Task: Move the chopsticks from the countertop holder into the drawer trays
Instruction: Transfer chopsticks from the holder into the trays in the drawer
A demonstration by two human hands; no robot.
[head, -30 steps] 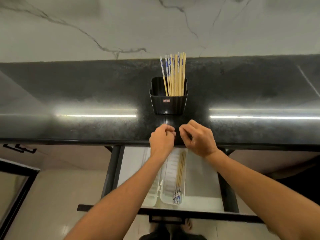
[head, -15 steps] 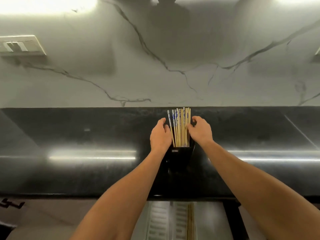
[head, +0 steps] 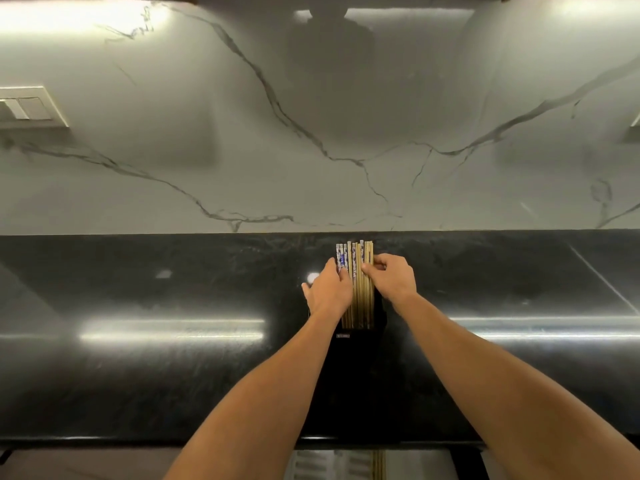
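Observation:
Several chopsticks point(head: 360, 296), wooden with blue-and-white patterned tops, stand upright in a black holder point(head: 356, 344) on the dark countertop. My left hand point(head: 329, 292) rests against the left side of the bundle, its fingertips touching the patterned tops. On the right, my right hand point(head: 393, 278) pinches the rightmost chopsticks between thumb and fingers. At the bottom edge, part of the open drawer shows white ribbed trays point(head: 311, 465), and a few chopsticks point(head: 379, 465) lie in one of them.
A glossy black countertop point(head: 173, 375) runs the full width, backed by a white marble wall point(head: 311, 133). A wall switch plate point(head: 31, 107) sits at the left. The drawer lies below the counter's front edge point(head: 138, 439).
Both hands rose from the counter's front edge to the holder and closed in on the chopsticks. The camera tilted up, so most of the drawer has dropped out of view.

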